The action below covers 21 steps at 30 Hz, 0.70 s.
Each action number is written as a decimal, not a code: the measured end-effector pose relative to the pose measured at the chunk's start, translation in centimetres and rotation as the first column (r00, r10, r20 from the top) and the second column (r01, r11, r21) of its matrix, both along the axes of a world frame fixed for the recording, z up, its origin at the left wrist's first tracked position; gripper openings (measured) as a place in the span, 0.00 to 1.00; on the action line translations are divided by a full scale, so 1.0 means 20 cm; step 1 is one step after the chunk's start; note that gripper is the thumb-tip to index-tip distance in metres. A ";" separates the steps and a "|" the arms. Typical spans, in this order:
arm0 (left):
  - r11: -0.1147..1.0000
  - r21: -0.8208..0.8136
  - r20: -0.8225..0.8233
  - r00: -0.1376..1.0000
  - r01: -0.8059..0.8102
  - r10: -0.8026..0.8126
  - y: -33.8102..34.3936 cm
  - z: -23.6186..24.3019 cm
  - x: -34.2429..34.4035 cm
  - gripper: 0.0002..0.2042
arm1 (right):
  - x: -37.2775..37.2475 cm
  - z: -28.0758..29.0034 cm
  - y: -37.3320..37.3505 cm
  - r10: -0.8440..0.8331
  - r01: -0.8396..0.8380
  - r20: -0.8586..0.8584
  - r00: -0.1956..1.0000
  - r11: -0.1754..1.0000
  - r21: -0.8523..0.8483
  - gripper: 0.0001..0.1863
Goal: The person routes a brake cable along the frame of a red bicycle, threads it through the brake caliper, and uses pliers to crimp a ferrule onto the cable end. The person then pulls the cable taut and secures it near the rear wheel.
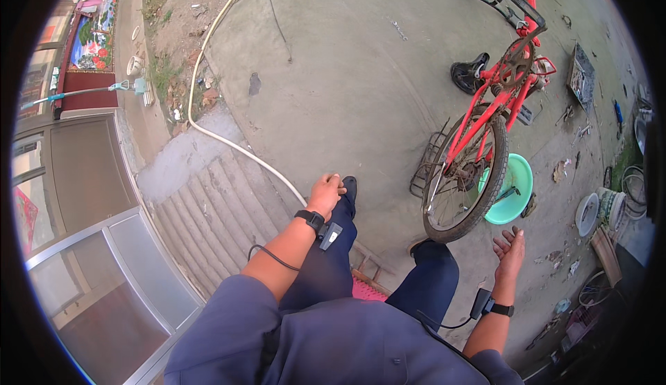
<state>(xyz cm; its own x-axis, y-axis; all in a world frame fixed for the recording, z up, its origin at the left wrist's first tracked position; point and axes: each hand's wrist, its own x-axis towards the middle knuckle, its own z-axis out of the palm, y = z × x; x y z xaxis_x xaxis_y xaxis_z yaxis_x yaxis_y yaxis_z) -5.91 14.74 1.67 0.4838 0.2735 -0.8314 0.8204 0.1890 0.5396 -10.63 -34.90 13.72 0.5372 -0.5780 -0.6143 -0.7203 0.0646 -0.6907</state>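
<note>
My left hand (326, 194) is raised above my left leg (333, 246), fingers curled together; I cannot make out anything inside them. My right hand (508, 250) is open with fingers slightly bent, just below a red bicycle (479, 118) that appears upside down, its black saddle (466, 74) low at the ground. Its chained rear wheel (440, 215) is closest to me, beside my right leg (430, 277). A green basin (522, 192) with a dark item in it sits partly behind that wheel. Under me is part of a pink seat (368, 290).
A pale hose (236, 148) runs along the left past concrete steps (201, 225) and a metal-framed door (139, 274). At the right are a tool tray (580, 73), a white basin (587, 215), buckets (609, 208), boards (607, 253) and scattered debris on the concrete.
</note>
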 end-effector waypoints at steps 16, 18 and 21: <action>0.942 0.134 -0.084 0.944 -0.306 0.319 1.24 0.84 -0.15 0.15 | 1.15 0.70 1.19 0.464 -0.497 0.212 0.860 0.856 0.142 0.30; 0.938 0.153 -0.089 0.941 -0.312 0.328 1.28 0.89 -0.12 0.15 | 1.25 0.71 1.26 0.478 -0.503 0.185 0.859 0.854 0.134 0.30; 0.944 0.156 -0.090 0.947 -0.291 0.307 1.33 0.95 -0.02 0.16 | 1.38 0.65 1.32 0.473 -0.491 0.143 0.870 0.859 0.146 0.30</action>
<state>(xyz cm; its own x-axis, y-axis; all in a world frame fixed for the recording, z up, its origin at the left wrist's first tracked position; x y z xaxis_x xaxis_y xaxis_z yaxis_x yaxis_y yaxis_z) -6.27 41.34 20.69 0.2679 0.5077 -0.8188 0.7942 0.3647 0.4860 16.94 -8.49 26.67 0.7837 -0.1213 -0.6092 -0.6212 -0.1489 -0.7694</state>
